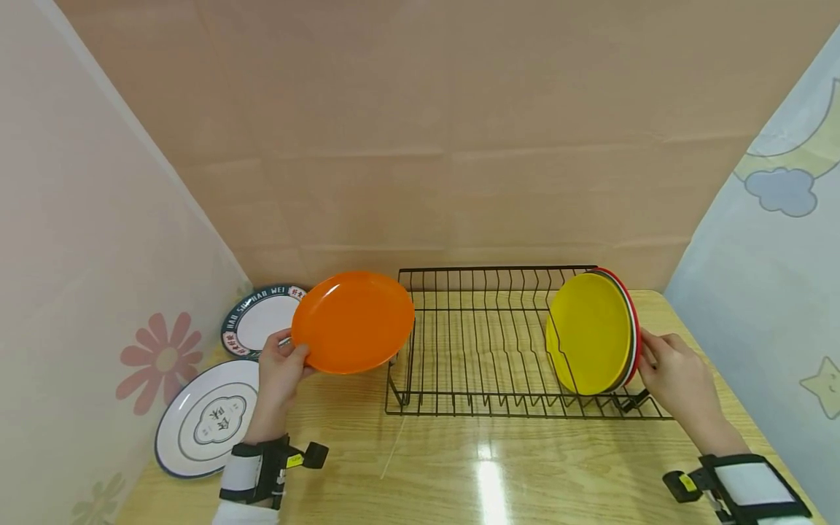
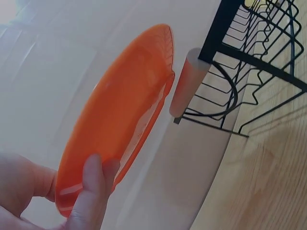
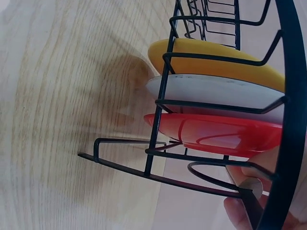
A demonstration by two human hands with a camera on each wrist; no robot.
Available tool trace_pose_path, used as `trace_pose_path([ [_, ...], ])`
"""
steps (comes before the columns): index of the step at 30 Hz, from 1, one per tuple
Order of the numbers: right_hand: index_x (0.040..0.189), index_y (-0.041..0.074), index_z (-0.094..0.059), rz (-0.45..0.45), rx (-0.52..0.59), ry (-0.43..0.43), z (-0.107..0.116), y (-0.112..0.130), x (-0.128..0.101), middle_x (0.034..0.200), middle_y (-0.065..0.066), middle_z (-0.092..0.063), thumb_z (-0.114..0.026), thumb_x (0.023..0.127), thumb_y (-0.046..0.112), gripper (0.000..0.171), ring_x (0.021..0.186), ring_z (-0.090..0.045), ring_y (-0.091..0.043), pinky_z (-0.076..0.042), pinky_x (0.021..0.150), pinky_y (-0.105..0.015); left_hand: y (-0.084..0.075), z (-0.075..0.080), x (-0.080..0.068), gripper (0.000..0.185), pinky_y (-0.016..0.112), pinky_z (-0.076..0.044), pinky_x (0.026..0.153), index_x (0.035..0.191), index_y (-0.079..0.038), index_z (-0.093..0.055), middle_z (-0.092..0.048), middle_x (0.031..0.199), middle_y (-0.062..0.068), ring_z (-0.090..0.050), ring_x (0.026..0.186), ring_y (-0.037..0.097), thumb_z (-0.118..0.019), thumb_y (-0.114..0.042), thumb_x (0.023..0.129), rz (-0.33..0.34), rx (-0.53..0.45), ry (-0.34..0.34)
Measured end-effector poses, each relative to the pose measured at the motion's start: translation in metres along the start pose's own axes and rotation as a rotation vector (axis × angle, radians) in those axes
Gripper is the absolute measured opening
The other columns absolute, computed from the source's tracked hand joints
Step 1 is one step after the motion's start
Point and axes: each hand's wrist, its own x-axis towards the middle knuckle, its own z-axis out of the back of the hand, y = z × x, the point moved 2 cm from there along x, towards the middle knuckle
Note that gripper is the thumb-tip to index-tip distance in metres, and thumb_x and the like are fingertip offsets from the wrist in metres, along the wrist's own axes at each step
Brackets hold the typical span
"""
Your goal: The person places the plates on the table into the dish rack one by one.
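— Left hand [image 1: 278, 375]: pinching the orange plate [image 1: 353, 321] by its near rim, thumb on the face, fingers [image 2: 91, 191] curled behind. Held aloft and tilted, face toward the camera, just left of the black wire rack [image 1: 488, 397], overlapping its left end in the head view. Probably angled that way to line the rim up with the wire slots.

— And the right hand [image 1: 676, 383]?

— At the rack's right end, fingers against the back of the red plate [image 1: 634, 328]. Curled around the rim or merely pressing: cannot tell; the wrist view shows only fingertips [image 3: 240, 211] by the wire frame. Likely steadying the stack.

— Contents of the rack?

— Three plates on edge at the far right, close together: yellow plate [image 1: 588, 333] in front, white plate [image 3: 216, 93] in the middle, red behind. Each between upright wires, leaning slightly toward the right end. Remaining slots to the left open, wood visible through the wires.

— Anything outside the rack?

— Two patterned plates on the wooden table [image 1: 459, 474] at the left: a dark-rimmed lettered plate [image 1: 259, 321] near the back corner, partly hidden behind the orange one, and a blue-rimmed plate [image 1: 208, 419] nearer, flat beside the left wrist. Both well apart from the rack, within easy reach of the left hand. Paper backdrop behind, printed panels at both sides.
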Motion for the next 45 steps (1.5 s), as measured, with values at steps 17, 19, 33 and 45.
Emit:
trace_pose_path([
  [17, 0.106, -0.012, -0.06, -0.033, 0.026, 0.025, 0.005, 0.003, -0.004, 0.089, -0.032, -0.056, -0.07, 0.064, -0.007, 0.044, 0.066, -0.056, -0.042, -0.045, 0.049, -0.05, -0.003, -0.03, -0.007, 0.047, 0.027, -0.055, 0.057, 0.13, 0.001, -0.031, -0.059, 0.088, 0.011, -0.062, 0.057, 0.011, -0.047, 0.004, 0.086, -0.006, -0.044, 0.091],
  [19, 0.105, -0.011, -0.06, -0.04, 0.018, 0.027, 0.007, 0.004, -0.004, 0.089, -0.031, -0.056, -0.07, 0.064, -0.006, 0.042, 0.067, -0.055, -0.042, -0.045, 0.05, -0.05, -0.002, -0.033, -0.007, 0.046, 0.027, -0.055, 0.057, 0.129, 0.001, -0.031, -0.058, 0.087, 0.011, -0.061, 0.056, 0.011, -0.047, 0.005, 0.086, -0.005, -0.051, 0.098],
  [33, 0.108, -0.01, -0.061, -0.137, 0.006, -0.031, 0.028, 0.016, 0.002, 0.092, -0.032, -0.054, -0.066, 0.073, -0.003, 0.036, 0.069, -0.054, -0.041, -0.042, 0.044, -0.047, -0.003, -0.049, -0.011, 0.04, 0.029, -0.053, 0.051, 0.122, 0.003, -0.039, -0.057, 0.077, 0.006, -0.059, 0.055, 0.013, -0.048, 0.009, 0.083, -0.037, -0.102, 0.134],
  [45, 0.1, -0.004, -0.066, -0.18, 0.046, -0.168, 0.047, 0.046, 0.022, 0.085, -0.021, -0.059, -0.064, 0.076, 0.003, 0.025, 0.067, -0.058, -0.035, -0.029, 0.045, -0.01, -0.004, -0.054, -0.015, 0.042, 0.029, -0.054, 0.054, 0.124, 0.0, -0.038, -0.058, 0.083, 0.009, -0.062, 0.059, 0.014, -0.048, 0.007, 0.085, -0.021, -0.092, 0.175],
])
